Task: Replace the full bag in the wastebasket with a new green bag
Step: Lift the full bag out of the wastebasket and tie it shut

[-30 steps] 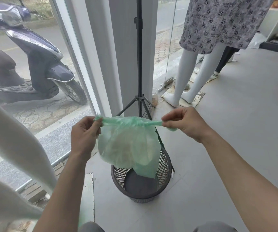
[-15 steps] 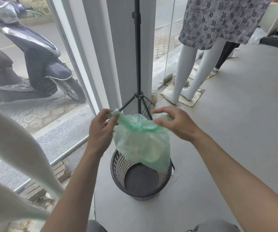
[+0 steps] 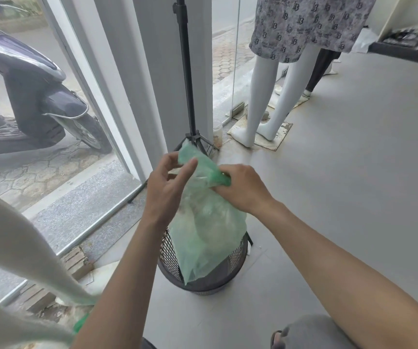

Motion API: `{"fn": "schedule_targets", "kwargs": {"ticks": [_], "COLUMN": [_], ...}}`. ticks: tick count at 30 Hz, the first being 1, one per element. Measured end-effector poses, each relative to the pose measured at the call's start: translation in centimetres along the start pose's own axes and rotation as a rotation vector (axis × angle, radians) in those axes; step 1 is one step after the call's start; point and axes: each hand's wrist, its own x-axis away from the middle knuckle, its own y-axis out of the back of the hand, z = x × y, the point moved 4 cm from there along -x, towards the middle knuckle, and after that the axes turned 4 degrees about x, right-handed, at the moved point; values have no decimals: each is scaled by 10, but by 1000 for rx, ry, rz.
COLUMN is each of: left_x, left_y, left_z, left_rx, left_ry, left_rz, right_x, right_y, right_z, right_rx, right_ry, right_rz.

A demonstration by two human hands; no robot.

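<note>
Head camera looked down on a full green bag [image 3: 208, 230] held above the black mesh wastebasket [image 3: 170, 255], its lower corner hanging inside the rim, so anything that slipped would likely have dropped back into the basket. The right hand [image 3: 243, 190] was closed around the gathered neck of the bag, bunching the plastic into a thick twist to keep the contents shut in. The left hand [image 3: 167, 187] sat just to the left, thumb and fingers [image 3: 190, 165] loosely spread and touching the loose top flap rather than squeezing it, seemingly readying to wrap or knot it. Both hands were close together, which suited tying. The basket stood on the grey floor [image 3: 341, 172] near the tripod [image 3: 185, 71] and window frame. No fresh bag could be identified for certain.
</note>
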Motion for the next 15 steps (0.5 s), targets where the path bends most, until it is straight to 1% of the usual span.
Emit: {"fn": "schedule_targets", "kwargs": {"ticks": [2, 5, 8, 11, 15], "left_x": [5, 16, 28, 43, 65], "left_y": [3, 7, 19, 31, 32], "left_z": [15, 48, 78, 102, 129], "left_rx": [-85, -125, -203, -248, -330], "left_ry": [20, 117, 188, 276, 343], "left_rz": [42, 94, 84, 43, 42], "right_x": [2, 11, 23, 32, 49], "right_y": [17, 52, 77, 73, 29], "right_z": [-12, -39, -78, -132, -208], "right_rx": [40, 72, 104, 164, 195], "right_ry": [-37, -116, -219, -379, -595], "right_rz": [-67, -194, -254, -185, -31]}}
